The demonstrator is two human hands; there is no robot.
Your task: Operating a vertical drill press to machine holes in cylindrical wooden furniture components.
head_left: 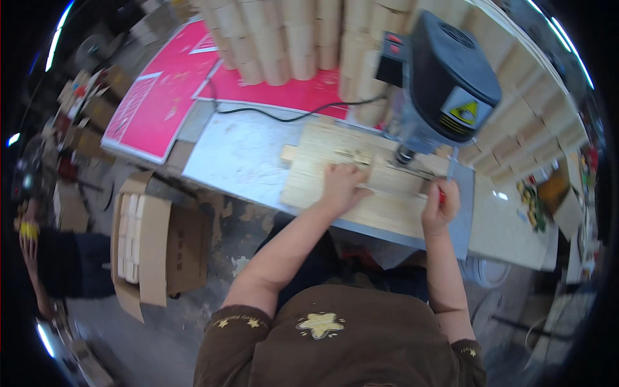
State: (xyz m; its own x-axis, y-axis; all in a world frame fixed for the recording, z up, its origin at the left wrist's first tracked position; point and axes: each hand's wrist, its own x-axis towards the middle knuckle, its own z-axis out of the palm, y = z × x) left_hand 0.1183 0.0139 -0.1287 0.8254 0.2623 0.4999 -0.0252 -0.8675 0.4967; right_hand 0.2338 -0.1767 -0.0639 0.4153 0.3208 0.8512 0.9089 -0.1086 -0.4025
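My left hand (pixel 345 187) rests on a pale wooden board (pixel 309 179), thumb held apart and the other fingers bent. Its fingertips are just short of a small light piece (pixel 353 157) lying on the board. My right hand (pixel 442 201) is closed round a red handle (pixel 442 196) at the board's right side; whether the handle belongs to the machine or is a loose tool, I cannot tell. Above the board, between and beyond my hands, stands a dark bench drill (pixel 454 71). Its chuck (pixel 404 155) points down at the wood. A thin dark rod (pixel 419 170) runs from near the chuck toward my right hand.
Tall stacks of wooden blocks (pixel 300 39) rise behind the drill and along the right. Pink printed sheets (pixel 151 97) cover the table's left part, and a black cable (pixel 284 119) crosses it. A carton (pixel 187 248) of wooden pieces stands on the left; another person (pixel 80 264) is beyond.
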